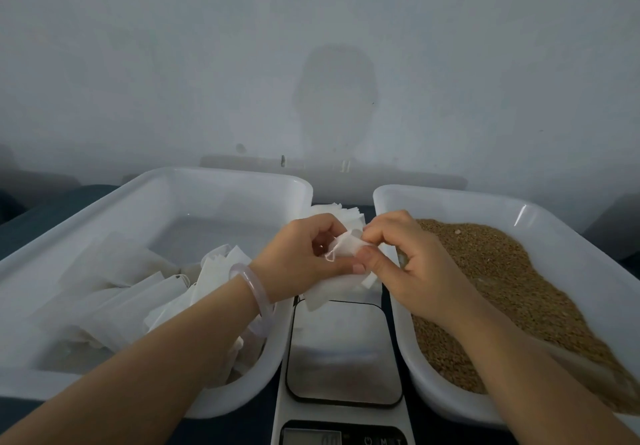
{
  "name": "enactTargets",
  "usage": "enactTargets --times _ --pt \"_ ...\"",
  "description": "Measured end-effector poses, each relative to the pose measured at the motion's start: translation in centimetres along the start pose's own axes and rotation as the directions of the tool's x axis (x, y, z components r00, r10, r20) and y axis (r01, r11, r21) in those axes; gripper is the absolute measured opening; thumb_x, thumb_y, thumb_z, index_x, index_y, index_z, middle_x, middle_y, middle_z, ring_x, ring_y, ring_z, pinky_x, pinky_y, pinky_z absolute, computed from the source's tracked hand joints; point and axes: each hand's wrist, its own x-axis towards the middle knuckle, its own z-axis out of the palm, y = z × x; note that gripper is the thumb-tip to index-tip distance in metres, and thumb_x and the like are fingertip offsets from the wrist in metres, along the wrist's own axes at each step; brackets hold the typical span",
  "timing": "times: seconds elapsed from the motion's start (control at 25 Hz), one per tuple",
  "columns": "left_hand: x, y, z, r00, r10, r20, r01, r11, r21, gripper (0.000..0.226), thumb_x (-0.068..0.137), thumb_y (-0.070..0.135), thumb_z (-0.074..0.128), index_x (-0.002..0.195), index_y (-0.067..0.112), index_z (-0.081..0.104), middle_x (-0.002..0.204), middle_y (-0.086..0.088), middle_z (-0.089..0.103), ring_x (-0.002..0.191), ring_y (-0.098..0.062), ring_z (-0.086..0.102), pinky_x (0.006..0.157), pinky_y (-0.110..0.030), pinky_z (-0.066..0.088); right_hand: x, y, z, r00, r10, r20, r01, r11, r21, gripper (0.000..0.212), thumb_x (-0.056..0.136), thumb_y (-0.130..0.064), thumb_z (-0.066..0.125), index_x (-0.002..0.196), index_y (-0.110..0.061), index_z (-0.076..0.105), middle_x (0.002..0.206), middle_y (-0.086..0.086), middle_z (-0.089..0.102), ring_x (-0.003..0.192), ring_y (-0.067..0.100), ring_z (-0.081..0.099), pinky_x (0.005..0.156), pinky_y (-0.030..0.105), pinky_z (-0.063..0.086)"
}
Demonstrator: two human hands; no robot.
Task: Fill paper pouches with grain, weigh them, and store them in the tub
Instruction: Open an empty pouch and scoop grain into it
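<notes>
Together, left grip and right grip pinch 1 paper pouch.

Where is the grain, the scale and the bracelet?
grain [512, 271]: head view, middle of the brown heap.
scale [341, 351]: head view, its shiny metal plate.
bracelet [257, 285]: head view, band across the wrist.

- Scale platform, in the narrow gap between both tubs, lies open from above; the left hand and right hand, pinching a paper pouch, occupy its far edge.
- Left tub: far half free; filled pouches crowd the near half.
- Right tub: grain covers the floor.
- Stack of empty pouches blocks the gap behind the platform.
</notes>
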Motion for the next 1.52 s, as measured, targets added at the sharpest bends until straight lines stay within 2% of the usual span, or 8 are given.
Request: enactTargets --times 0.2,0.36,0.48,0.68,0.8,1.0,1.32,1.52 --pt "0.2 -0.8 -0.3 1.000 0.030 0.002 -0.030 0.999 -0.031 0.026 0.071 0.014 0.080 0.078 0.026 0.057 0.060 0.005 0.054 0.056 -0.013 0.042 0.055 -0.025 0.038 0.0 -0.3 -0.1 0.993 0.027 0.112 -0.027 1.000 0.002 0.015 0.084 -0.043 0.058 0.074 -0.052 0.064 0.078 -0.014 0.057 0.084 0.003 0.053 0.070 0.009 0.035" --pt "0.4 -0.7 -0.7 0.988 -0.020 -0.154 0.039 0.991 0.126 0.025 0.068 0.024 0.081 0.075 0.028 0.057 0.063 -0.001 0.058 0.057 -0.009 0.044 0.055 -0.019 0.037 -0.1 0.3 -0.3 0.993 0.112 -0.035 -0.107 0.987 0.122 0.030 0.085 -0.044 0.059 0.073 -0.020 0.071 0.068 -0.003 0.065 0.072 0.002 0.058 0.069 0.024 0.043" --pt "0.4 0.0 -2.2 0.875 0.301 -0.378 -0.068 0.851 0.521 0.027 0.073 0.034 0.077 0.090 0.018 0.063 0.086 0.006 0.062 0.085 -0.014 0.049 0.077 -0.025 0.040 0.1 0.4 -0.5 0.966 0.260 -0.011 -0.241 0.911 0.335 0.027 0.085 -0.039 0.064 0.092 -0.013 0.073 0.081 0.014 0.072 0.078 0.015 0.071 0.081 0.055 0.051" --pt "-0.1 0.9 -0.5 0.870 0.450 0.202 -0.421 0.463 0.780 0.071 0.069 0.044 0.075 0.126 0.008 0.053 0.117 -0.007 0.063 0.105 -0.026 0.061 0.095 -0.039 0.044 0.3 0.3 -0.4 0.942 0.280 0.186 -0.335 0.828 0.449 0.023 0.080 -0.036 0.064 0.097 -0.024 0.074 0.096 0.001 0.074 0.094 0.018 0.069 0.091 0.037 0.051" --pt "0.0 0.8 0.2 0.938 0.343 0.054 -0.277 0.646 0.711 0.047 0.073 0.006 0.069 0.118 0.004 0.056 0.098 -0.010 0.068 0.077 -0.033 0.064 0.063 -0.031 0.045 0.1 0.3 -0.4 0.938 0.223 0.264 -0.330 0.802 0.497 0.027 0.082 -0.029 0.062 0.106 -0.019 0.071 0.104 0.005 0.072 0.102 0.020 0.067 0.092 0.032 0.051" --pt "-0.1 -0.2 -0.4 0.996 0.085 -0.038 -0.069 0.948 0.311 0.020 0.076 0.010 0.069 0.088 0.017 0.054 0.072 0.005 0.059 0.064 -0.014 0.054 0.054 -0.014 0.038 -0.3 0.2 -0.6 0.968 0.154 0.200 -0.212 0.925 0.314 0.021 0.077 -0.033 0.067 0.093 -0.024 0.075 0.115 -0.015 0.067 0.124 0.004 0.047 0.108 0.035 0.034" --pt "-0.5 0.8 -0.3 0.974 -0.027 0.224 -0.038 0.959 0.282 0.031 0.074 0.024 0.075 0.094 0.033 0.054 0.085 0.016 0.060 0.080 0.005 0.058 0.062 -0.006 0.043 -0.9 -0.4 -1.0 0.985 0.077 0.156 -0.091 0.992 0.086 0.061 0.076 -0.042 0.070 0.126 -0.057 0.040 0.087 -0.023 0.059 0.096 -0.004 0.048 0.083 0.004 0.030" --pt "-0.4 1.3 -0.4 0.972 -0.074 0.224 0.068 0.997 0.034 0.030 0.066 0.021 0.079 0.090 0.025 0.060 0.074 0.013 0.061 0.064 0.005 0.056 0.056 -0.011 0.045 -1.0 -0.7 -1.4 0.981 0.159 0.111 -0.175 0.973 0.152 0.041 0.068 -0.032 0.083 0.098 -0.038 0.056 0.097 -0.024 0.065 0.100 -0.006 0.058 0.082 0.002 0.036"
